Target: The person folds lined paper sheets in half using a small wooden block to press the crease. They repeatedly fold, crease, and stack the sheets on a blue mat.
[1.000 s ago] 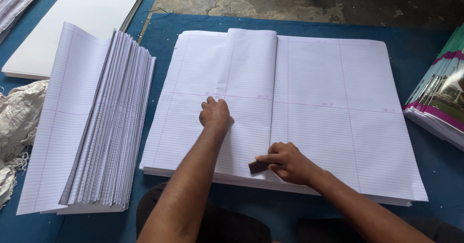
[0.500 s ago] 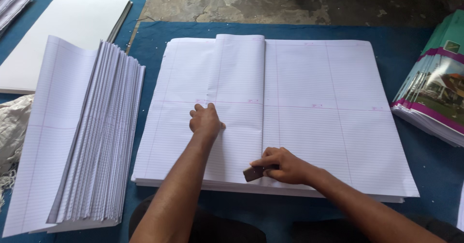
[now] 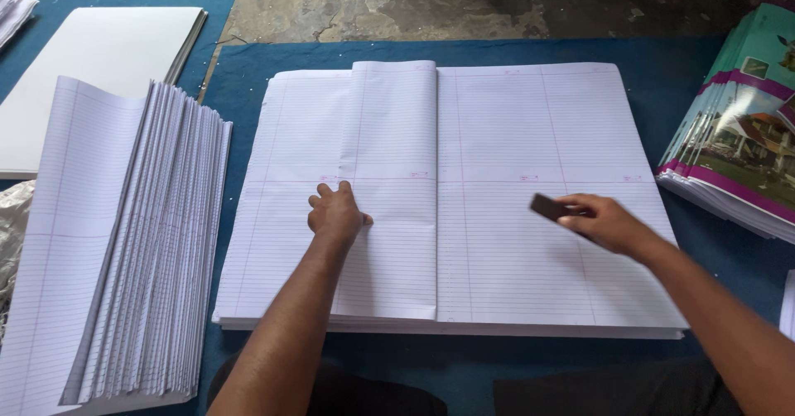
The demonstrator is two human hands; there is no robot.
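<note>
- Two bare hands work over one stack of large ruled sheets [image 3: 530,259] lying flat on a blue mat [image 3: 464,366], which seems to be spread on the floor; the stack sits directly ahead of the person.
- Left hand [image 3: 335,215]: flat, fingers spread, palm pressing on the folded-over leaf [image 3: 393,134] just left of the centre crease. Grip apart, clamped on nothing, only bearing down.
- Right hand [image 3: 609,221]: fingers closed around a small dark block [image 3: 548,207], held over the right half of the stack; whether the block touches the paper cannot be told.
- Risk, judged: if the left palm eases off, the folded leaf may spring up or slide, leaving the crease skewed against the ruled lines.
- Risk, judged: a hard or slanted pass of the block could wrinkle or tear the top sheet, or drag it out of register.
- Left side: fanned pile of folded ruled sheets [image 3: 124,242], apart from the stack.
- Right edge: pile of printed green covers [image 3: 737,134].
- Far left: plain white boards [image 3: 91,68]; beyond, bare concrete floor [image 3: 373,6].
</note>
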